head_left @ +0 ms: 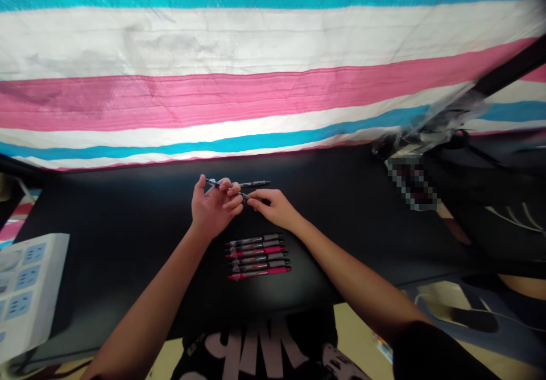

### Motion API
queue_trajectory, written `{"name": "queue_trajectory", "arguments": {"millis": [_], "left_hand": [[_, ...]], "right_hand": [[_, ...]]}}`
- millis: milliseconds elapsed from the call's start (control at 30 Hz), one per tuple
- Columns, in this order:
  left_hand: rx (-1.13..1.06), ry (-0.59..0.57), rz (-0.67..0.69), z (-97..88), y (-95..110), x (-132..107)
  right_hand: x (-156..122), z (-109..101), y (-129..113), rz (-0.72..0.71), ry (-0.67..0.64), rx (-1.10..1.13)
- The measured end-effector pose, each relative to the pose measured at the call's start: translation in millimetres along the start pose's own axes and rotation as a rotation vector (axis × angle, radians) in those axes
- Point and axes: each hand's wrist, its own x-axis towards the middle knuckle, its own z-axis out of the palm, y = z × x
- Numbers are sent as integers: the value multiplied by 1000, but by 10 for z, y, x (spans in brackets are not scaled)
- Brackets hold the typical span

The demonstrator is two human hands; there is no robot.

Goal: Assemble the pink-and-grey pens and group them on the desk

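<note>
Pen [251, 185] in both hands' grip, mid-table [128, 209].

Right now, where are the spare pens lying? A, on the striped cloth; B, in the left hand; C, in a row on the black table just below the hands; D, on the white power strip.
C: the spare pens lie side by side on the black table, just below both hands.

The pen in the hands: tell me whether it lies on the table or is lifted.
Lifted: the pen is held level between left hand and right hand, above the black table.
</note>
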Motion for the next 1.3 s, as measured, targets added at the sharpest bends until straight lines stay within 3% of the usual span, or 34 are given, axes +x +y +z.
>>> {"name": "queue_trajectory", "arguments": {"millis": [233, 933, 1133, 1300], "left_hand": [[-197, 19, -27, -17, 1, -3], [-226, 36, 17, -12, -20, 1], [-240, 40, -6, 0, -5, -14], [-272, 73, 3, 3, -19, -23]], "right_hand": [[-1, 57, 50, -184, 165, -125], [-4, 38, 24, -94, 195, -69], [-11, 33, -1, -76, 76, -36], [-13, 64, 12, -149, 222, -84]]}}
